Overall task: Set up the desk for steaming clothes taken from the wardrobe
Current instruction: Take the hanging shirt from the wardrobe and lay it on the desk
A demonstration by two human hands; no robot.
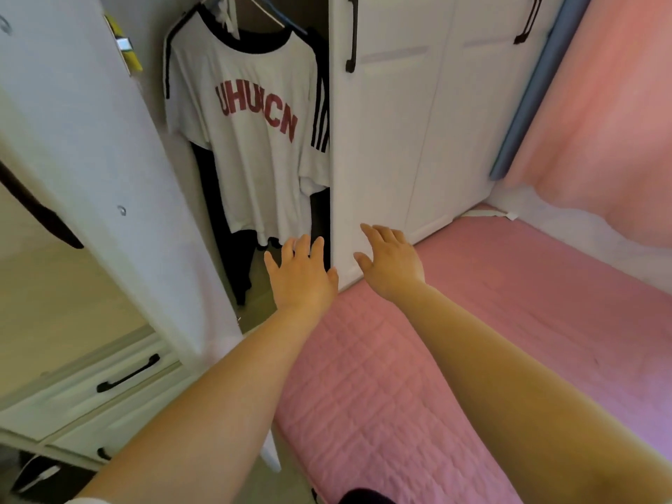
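From the head view, both arms reach toward the open wardrobe (251, 176). The left hand (302, 274) and right hand (391, 261) are spread and empty. The T-shirt (251, 140) hangs inside, untaken; no desk shows. The gap between door (91, 176) and bed (472, 340) is narrow.

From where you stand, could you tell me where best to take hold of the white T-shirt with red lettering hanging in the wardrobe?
Probably by the white hanger at its neck, reaching up from the front through the open door gap; the white T-shirt with red lettering hangs limp, so gripping cloth would drag it.
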